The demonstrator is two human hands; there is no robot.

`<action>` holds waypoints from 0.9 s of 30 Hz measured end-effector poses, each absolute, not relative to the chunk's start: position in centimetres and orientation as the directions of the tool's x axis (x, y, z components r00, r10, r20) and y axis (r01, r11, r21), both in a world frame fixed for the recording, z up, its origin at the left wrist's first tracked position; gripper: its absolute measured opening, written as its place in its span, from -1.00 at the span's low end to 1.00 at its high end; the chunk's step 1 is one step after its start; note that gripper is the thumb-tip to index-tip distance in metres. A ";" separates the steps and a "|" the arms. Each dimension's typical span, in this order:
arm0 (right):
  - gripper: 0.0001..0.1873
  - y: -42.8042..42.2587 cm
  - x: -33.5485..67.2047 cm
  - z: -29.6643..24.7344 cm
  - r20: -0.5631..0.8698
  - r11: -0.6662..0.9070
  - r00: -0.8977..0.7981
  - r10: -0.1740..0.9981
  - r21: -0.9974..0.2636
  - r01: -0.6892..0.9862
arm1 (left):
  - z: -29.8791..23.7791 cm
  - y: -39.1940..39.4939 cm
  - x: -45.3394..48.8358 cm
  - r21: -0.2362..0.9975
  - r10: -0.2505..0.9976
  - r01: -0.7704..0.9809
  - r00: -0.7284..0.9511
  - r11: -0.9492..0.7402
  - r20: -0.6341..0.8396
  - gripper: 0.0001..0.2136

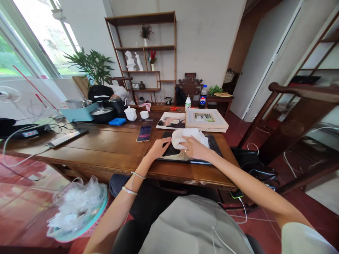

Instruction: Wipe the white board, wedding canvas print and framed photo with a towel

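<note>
A dark glossy picture panel (pixel 169 155) lies flat near the table's front edge. Pressed down on it is a bunched white cloth (pixel 194 133), with the fingers of my right hand (pixel 192 146) curled over it. My left hand (pixel 160 146) rests at the panel's left side, fingers stretched toward the cloth and the thumb low. Behind the panel lie a flat photo print (pixel 172 120) and a pale framed picture (pixel 206 119). The part of the panel under the cloth is hidden.
A phone (pixel 144 133) lies left of my left hand. Farther back stand a white teapot (pixel 130 113), a white cup (pixel 144 114), a small white bottle (pixel 188 104) and a cola bottle (pixel 203 97). A basket of plastic bags (pixel 79 208) sits on the floor at left.
</note>
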State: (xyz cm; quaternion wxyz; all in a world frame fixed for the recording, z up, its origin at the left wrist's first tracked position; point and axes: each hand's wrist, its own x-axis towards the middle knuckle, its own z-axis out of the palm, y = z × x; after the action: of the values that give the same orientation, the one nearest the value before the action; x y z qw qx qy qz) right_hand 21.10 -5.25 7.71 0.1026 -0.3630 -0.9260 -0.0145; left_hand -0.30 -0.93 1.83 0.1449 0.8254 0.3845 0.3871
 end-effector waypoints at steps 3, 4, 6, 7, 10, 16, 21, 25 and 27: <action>-0.65 -9.3 21.5 7.6 0.183 0.775 -0.756 0.628 -0.066 0.628 | 2.0 -1.1 -0.3 0.542 0.750 0.521 0.406 -0.660 0.522 -0.72; -0.64 -10.3 21.8 7.6 0.184 0.791 -0.771 0.609 -0.077 0.607 | 2.1 -1.2 -0.3 0.541 0.749 0.521 0.407 -0.660 0.523 -0.72; -0.66 -11.1 22.3 7.5 0.203 0.804 -0.779 0.593 -0.108 0.585 | 2.1 -1.2 -0.3 0.539 0.747 0.519 0.411 -0.663 0.522 -0.71; -0.68 -10.8 22.5 7.3 0.222 0.794 -0.764 0.606 -0.124 0.595 | 2.1 -1.2 -0.3 0.541 0.746 0.517 0.412 -0.664 0.523 -0.71; -0.62 -7.8 22.8 7.0 0.270 0.703 -0.653 0.707 -0.173 0.690 | 1.9 -1.0 -0.3 0.545 0.746 0.511 0.412 -0.665 0.524 -0.71; -0.56 0.4 20.2 7.5 0.262 0.554 -0.491 0.831 -0.301 0.776 | 1.5 -0.6 -0.5 0.528 0.746 0.530 0.407 -0.663 0.527 -0.71; -0.50 3.4 16.5 7.5 0.252 0.598 -0.542 0.802 -0.320 0.735 | 1.2 -0.3 -0.7 0.511 0.747 0.551 0.405 -0.660 0.527 -0.72; -0.49 3.1 16.8 7.0 0.260 0.625 -0.569 0.780 -0.323 0.710 | 1.2 -0.4 -0.7 0.517 0.758 0.560 0.399 -0.647 0.516 -0.73; -0.49 2.4 18.6 6.9 0.256 0.622 -0.567 0.783 -0.325 0.712 | 1.4 -0.5 -0.7 0.526 0.754 0.546 0.401 -0.652 0.519 -0.72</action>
State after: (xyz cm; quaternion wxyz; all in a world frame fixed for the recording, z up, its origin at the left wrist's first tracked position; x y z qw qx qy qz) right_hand 18.61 2.41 6.92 0.1904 -0.4246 -0.8802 0.0930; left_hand -0.66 -0.55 1.41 0.1371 0.8258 0.3937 0.3799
